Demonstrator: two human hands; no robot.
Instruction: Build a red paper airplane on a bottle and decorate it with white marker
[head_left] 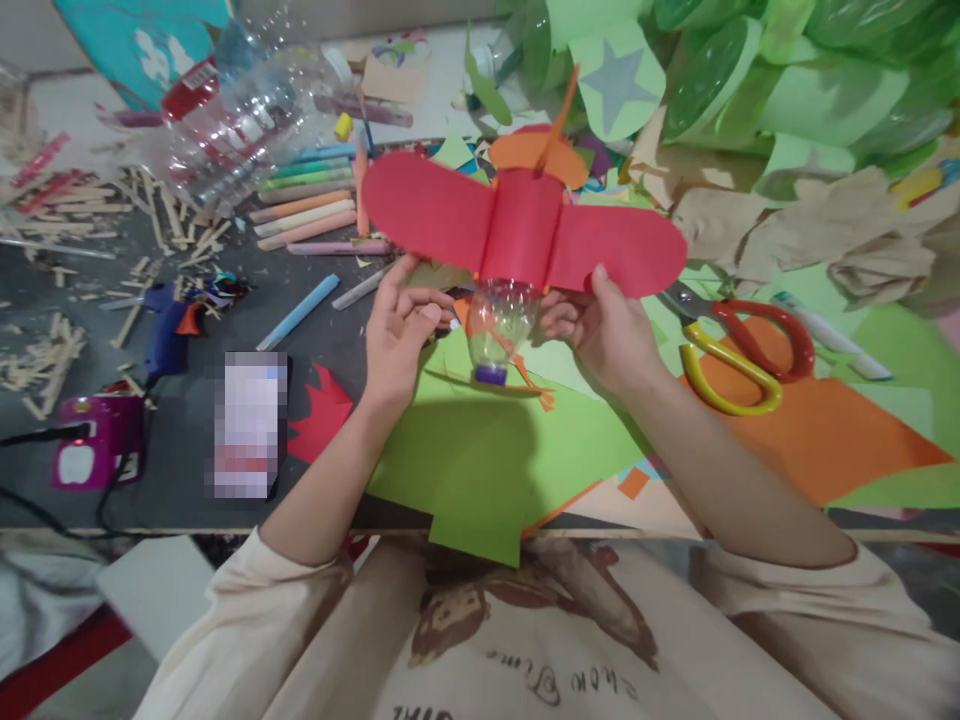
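Head view: red-winged bottle plane [523, 230] is up near 12 o'clock, purple cap [491, 375] facing 6. Right hand [600, 325] pinches its near wing, thumb on top. Left hand [405, 320] curls at the other wing's edge; cannot tell whether it grips. On dark counter [322, 335]: scissors [731, 355] at 3, blue glue gun [165, 335] at 9.

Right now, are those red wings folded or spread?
Spread: the red wings reach out to either side of the bottle, with the right hand's thumb on one.
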